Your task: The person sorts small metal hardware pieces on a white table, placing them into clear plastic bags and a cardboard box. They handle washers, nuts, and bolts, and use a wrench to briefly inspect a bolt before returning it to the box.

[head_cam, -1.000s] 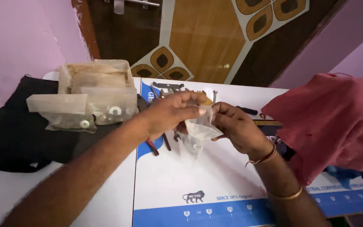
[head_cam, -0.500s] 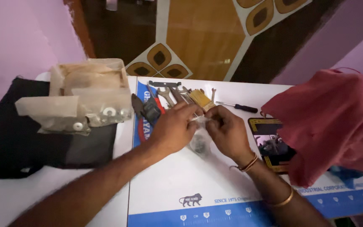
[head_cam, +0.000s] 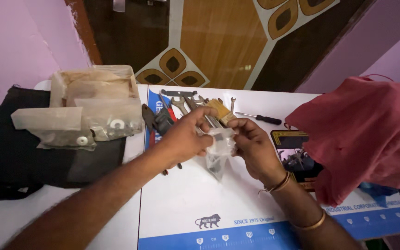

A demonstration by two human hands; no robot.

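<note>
My left hand point(head_cam: 186, 136) and my right hand point(head_cam: 252, 143) meet over the middle of the white table point(head_cam: 186, 199), both pinching the top of a small clear plastic bag point(head_cam: 218, 150). The bag hangs down between them and holds small dark metal parts near its bottom. My right wrist carries thin bangles. Just behind my hands lie spanners point(head_cam: 181, 103), pliers point(head_cam: 156, 121) and a paint brush point(head_cam: 221, 110).
A stack of clear plastic pouches with washers point(head_cam: 89, 111) rests on a black bag point(head_cam: 19, 157) at the left. A screwdriver point(head_cam: 260, 118) and a phone point(head_cam: 295, 155) lie at the right, beside a heap of red cloth point(head_cam: 366, 134). A patterned wooden door stands behind.
The view has shifted a little and my hands have lowered toward the table with the small bag still held between them.
</note>
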